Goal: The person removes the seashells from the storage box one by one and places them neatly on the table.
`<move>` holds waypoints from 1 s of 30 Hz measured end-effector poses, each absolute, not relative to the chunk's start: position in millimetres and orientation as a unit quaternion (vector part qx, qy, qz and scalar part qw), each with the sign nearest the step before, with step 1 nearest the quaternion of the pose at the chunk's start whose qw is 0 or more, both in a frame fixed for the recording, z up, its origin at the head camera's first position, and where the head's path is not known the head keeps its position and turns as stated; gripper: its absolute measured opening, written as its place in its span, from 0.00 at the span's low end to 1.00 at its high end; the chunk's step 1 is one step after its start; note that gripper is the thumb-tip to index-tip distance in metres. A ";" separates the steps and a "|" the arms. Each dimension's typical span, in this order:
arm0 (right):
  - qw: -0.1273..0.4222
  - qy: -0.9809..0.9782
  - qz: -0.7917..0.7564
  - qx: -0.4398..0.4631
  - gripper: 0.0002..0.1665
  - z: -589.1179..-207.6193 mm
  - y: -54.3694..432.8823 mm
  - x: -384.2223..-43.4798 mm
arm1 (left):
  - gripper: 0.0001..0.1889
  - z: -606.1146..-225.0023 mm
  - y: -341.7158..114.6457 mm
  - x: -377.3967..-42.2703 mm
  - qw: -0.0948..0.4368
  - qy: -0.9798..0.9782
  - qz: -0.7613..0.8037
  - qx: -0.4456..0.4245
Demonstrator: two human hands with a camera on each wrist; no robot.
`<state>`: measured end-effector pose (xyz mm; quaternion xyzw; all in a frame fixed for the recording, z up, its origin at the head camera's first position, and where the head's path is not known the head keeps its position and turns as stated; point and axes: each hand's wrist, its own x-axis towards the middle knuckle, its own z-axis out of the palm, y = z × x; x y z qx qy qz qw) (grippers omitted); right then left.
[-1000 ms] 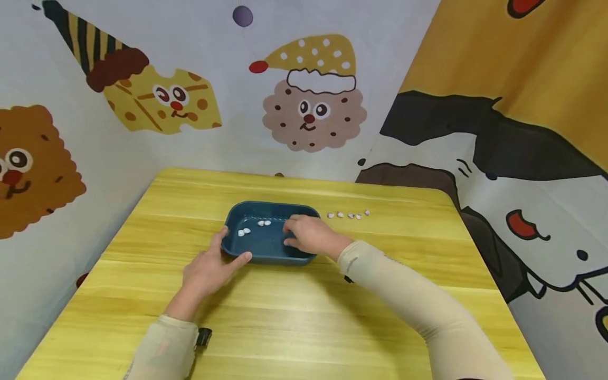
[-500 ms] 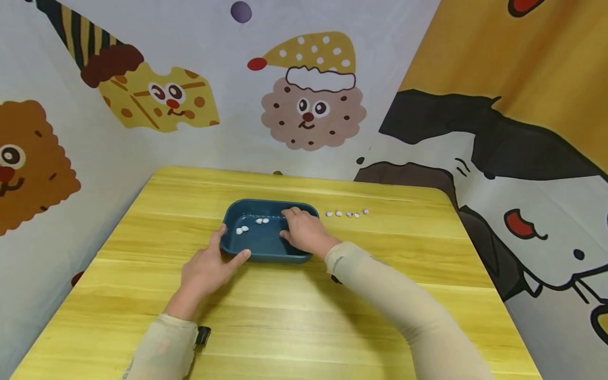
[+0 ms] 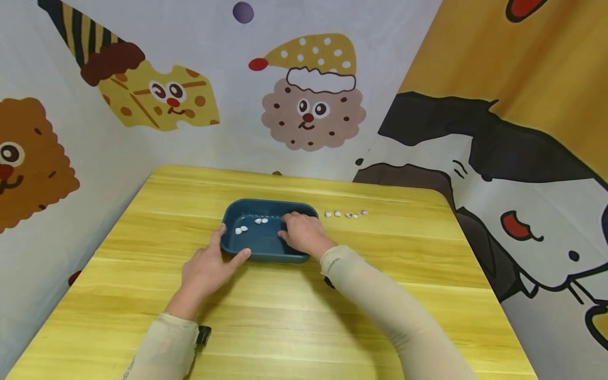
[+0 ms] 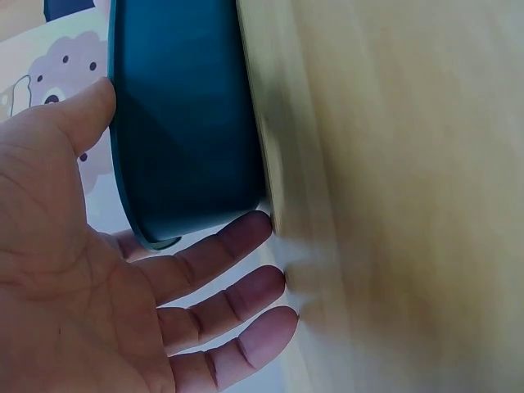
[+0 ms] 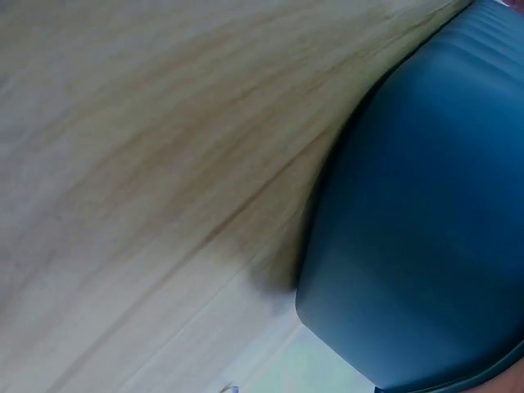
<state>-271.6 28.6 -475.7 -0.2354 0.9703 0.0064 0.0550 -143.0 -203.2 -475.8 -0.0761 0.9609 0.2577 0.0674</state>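
Note:
A dark blue rectangular tray [image 3: 261, 257] sits on the table in the head view. My left hand [image 3: 206, 272] spans its near left corner, thumb along the front rim and forefinger by the left end. In the left wrist view, the left hand's other fingers [image 4: 237, 299] stretch out past the tray's end. My right hand [image 3: 306, 232] reaches over the right end into the tray, fingers bent downward; whatever lies under the fingertips is hidden. Small white pebble-like pieces lie in the tray in two pairs, one pair [image 3: 241, 230] at the left and another pair [image 3: 261, 220] farther back.
Right of the tray, several small whitish-purple pieces [image 3: 348, 215] lie in a loose row on the yellow wood-grain table [image 3: 285, 327]. A printed wall covering [image 3: 190, 153] with cartoon figures stands behind the table. The tray's side wall [image 5: 417, 213] fills much of the right wrist view.
My right hand has shifted slightly left, farther into the tray, and its forearm has swung left. My left hand stays at the corner. The white pieces lie as before.

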 end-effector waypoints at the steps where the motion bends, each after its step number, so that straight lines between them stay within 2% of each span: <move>1: 0.056 0.970 0.009 -0.238 0.31 -476.0 28.7 -271.3 | 0.61 -475.6 -203.1 -142.8 0.069 0.961 0.257 -0.077; 11: 0.053 0.967 0.017 -0.248 0.28 -474.6 28.1 -270.3 | 0.62 -473.9 -203.6 -143.9 0.073 0.960 0.257 -0.082; 20: 0.063 0.970 -0.014 -0.235 0.36 -473.1 21.0 -276.1 | 0.64 -471.4 -205.9 -143.8 0.081 0.958 0.260 -0.084; 23: 0.072 0.970 -0.019 -0.233 0.31 -473.9 18.5 -278.6 | 0.63 -471.8 -205.2 -143.5 0.081 0.958 0.260 -0.084; 30: 0.062 0.969 -0.042 -0.235 0.11 -479.0 15.9 -282.4 | 0.61 -474.8 -203.5 -145.6 0.077 0.958 0.265 -0.084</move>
